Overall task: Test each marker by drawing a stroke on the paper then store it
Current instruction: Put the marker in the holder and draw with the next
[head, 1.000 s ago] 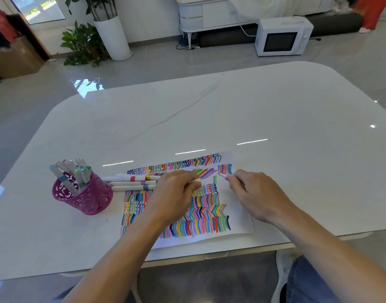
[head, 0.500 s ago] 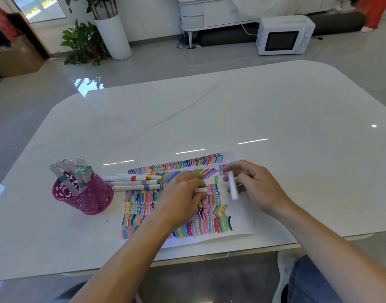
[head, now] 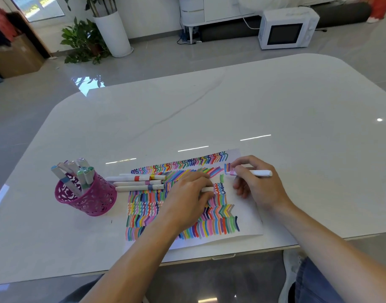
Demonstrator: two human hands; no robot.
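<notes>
One white table (head: 275, 106) carries one sheet of paper (head: 246, 221) crowded with coloured strokes, and left of the paper stands one pink cup (head: 87, 200) holding about seven stored markers (head: 83, 171). My left hand (head: 187, 197) lies on the paper's middle, fingers curled round one white cap (head: 207, 189), while my right hand (head: 257, 186) pinches one marker (head: 262, 172), its pink tip at the paper's far right corner. Four loose markers (head: 135, 183), as best I can count, lie across the paper's left edge.

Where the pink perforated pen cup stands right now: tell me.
In the head view, the pink perforated pen cup stands toward the left of the white table, just left of the loose white markers and the colour-striped paper.
</notes>
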